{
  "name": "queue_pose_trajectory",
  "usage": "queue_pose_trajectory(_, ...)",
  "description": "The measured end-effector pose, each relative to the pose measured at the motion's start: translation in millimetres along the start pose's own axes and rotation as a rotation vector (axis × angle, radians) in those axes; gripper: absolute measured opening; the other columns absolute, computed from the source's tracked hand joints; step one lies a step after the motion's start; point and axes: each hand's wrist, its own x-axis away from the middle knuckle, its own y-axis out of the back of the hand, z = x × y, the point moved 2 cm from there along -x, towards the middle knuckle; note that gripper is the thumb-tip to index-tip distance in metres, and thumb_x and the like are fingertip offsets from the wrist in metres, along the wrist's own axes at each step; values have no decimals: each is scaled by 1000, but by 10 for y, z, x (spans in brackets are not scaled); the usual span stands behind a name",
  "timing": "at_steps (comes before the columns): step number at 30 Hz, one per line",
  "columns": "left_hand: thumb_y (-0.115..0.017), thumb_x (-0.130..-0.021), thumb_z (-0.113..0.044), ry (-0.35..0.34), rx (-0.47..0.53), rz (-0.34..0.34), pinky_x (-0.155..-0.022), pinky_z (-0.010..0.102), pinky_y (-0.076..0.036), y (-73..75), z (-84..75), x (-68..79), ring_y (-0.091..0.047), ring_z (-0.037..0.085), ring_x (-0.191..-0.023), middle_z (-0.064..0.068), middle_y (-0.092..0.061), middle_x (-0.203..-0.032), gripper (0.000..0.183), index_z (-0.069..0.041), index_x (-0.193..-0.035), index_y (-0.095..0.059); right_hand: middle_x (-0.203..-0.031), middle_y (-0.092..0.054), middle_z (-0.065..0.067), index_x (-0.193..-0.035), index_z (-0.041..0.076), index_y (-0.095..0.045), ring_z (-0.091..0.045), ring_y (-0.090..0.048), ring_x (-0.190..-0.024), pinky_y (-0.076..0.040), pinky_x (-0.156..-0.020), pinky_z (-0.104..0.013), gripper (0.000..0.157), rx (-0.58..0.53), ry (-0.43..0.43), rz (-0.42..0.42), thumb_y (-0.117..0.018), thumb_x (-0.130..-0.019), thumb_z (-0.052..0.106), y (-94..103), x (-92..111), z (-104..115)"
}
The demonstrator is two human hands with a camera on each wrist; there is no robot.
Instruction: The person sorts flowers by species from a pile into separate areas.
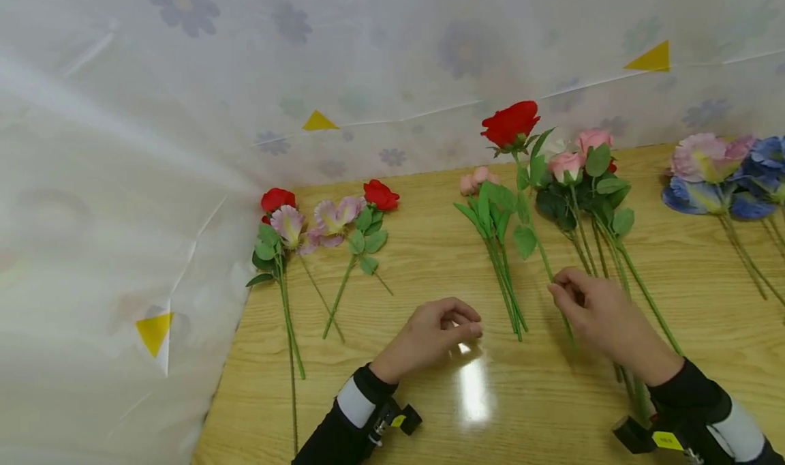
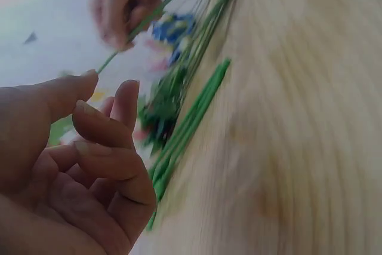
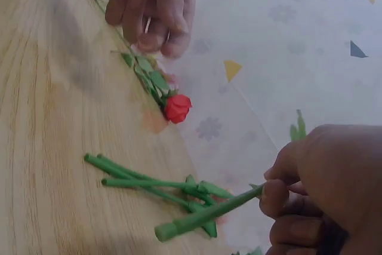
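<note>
My right hand (image 1: 613, 325) pinches the green stem of an artificial red rose (image 1: 510, 124) between thumb and fingers. The bloom is up at the far side, and the lower stem end (image 3: 185, 222) sticks out past the fingers in the right wrist view. My left hand (image 1: 426, 332) hovers over the table with its fingers loosely bent and nothing in them. Between and beyond the hands lies a bunch of small pink flowers (image 1: 478, 180) with several green stems. Beside the right hand are pink roses (image 1: 567, 166) on long stems, partly covered by that hand.
On the left of the wooden table (image 1: 392, 397) lie red roses (image 1: 380, 196) and pale purple flowers (image 1: 337, 219). Blue and pink flowers (image 1: 705, 168) lie at the far right. A patterned white sheet (image 1: 392, 56) hangs behind and along the left.
</note>
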Motion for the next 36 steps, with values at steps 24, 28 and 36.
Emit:
queue_pose_trajectory(24,-63,-99,-22,123,44,-259,-67,23,-46,668,319,399,-67,35,-99,16,-71,-107,28,-6,-122,-63,-51,-28,1,-57,17,-41,-15,-30,-42,-20,-43,-29,44,332,-214,84,-51,-100,16,-91,74,-654)
queue_pose_trajectory(28,-63,-99,-24,122,28,-253,-67,23,-46,702,326,416,-67,33,-99,15,-71,-107,28,-7,-122,-63,-49,-29,1,-55,17,-41,-14,-29,-41,-19,-43,-29,45,359,-185,51,-54,-98,16,-98,61,-654)
queue_pose_trajectory(36,-64,-98,-24,65,-4,-337,-76,24,-50,851,353,465,-66,36,-100,12,-72,-102,29,-4,-120,-64,-50,-31,2,-63,16,-45,-15,-27,-42,-16,-44,-29,37,349,-205,75,-60,-96,21,-92,89,-634)
